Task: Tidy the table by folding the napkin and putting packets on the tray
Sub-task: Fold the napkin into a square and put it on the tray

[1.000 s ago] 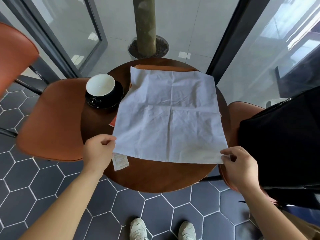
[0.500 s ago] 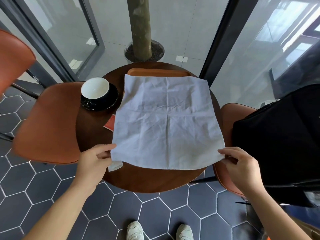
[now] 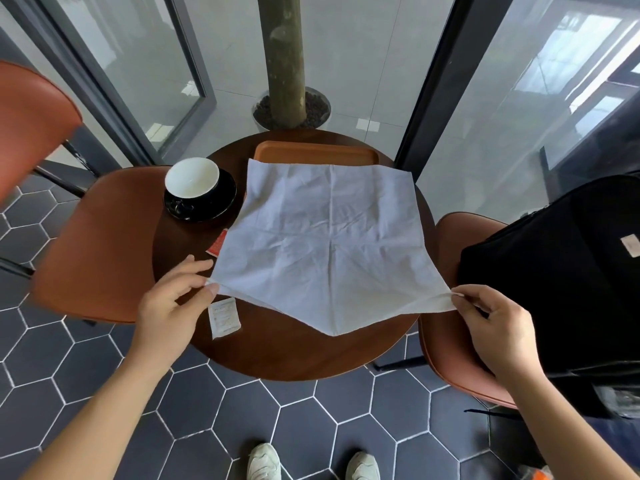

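Left hand (image 3: pixel 169 299), right hand (image 3: pixel 495 327) on napkin (image 3: pixel 322 244) corners, tray (image 3: pixel 311 152) partly beneath

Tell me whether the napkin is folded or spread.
Spread, not folded: the napkin is open in one layer, old creases showing; left hand and right hand pinch its near corners.

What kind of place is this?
Probably a café. A small round wooden table holds a coffee cup on a black saucer, a serving tray, a napkin and a white packet, with orange chairs beside it and glass walls around.
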`<state>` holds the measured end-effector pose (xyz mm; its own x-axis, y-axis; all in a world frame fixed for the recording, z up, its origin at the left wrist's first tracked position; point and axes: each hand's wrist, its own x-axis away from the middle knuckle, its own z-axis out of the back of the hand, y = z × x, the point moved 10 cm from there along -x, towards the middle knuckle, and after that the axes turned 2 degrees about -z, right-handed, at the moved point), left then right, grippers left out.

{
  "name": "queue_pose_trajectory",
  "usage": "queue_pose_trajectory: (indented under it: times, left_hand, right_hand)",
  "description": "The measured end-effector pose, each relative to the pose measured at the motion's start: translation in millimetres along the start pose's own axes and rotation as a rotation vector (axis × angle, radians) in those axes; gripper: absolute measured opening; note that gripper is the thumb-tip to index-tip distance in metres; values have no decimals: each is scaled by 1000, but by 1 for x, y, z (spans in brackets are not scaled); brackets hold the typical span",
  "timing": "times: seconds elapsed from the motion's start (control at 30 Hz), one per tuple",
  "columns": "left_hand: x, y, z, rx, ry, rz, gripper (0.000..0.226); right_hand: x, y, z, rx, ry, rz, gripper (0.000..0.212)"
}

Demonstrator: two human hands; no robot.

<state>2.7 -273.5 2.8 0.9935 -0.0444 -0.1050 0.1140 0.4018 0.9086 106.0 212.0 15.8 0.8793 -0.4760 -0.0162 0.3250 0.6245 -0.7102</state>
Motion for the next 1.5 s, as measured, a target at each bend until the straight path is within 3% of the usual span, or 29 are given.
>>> queue_pose_trajectory:
  times: [0.13,0.63,0.93,1.17,1.37,1.5]
  left_hand:
    - [8,7,7,100,43,94,18]
    - [34,62,35,-9,247,259,11]
    - [22,69,25,-54,241,388,14]
    - [-26,49,31,-106,241,418,20]
    - [-74,26,20,-91,194,409,7]
    - [-96,9,10,-76,220,420,14]
  right_hand:
    - [4,-9,11,-86,-6,-5,14]
    - [-14,-42,50,-79,-131,33,28]
    - [-38,-56,39,-21,-241,24,18]
    - [-82,-59,27,-82,-150,-126,13]
    - [-122,-70,12,-18,-96,-181,13]
    - [-145,-72,-1,-8,-58,-213,14]
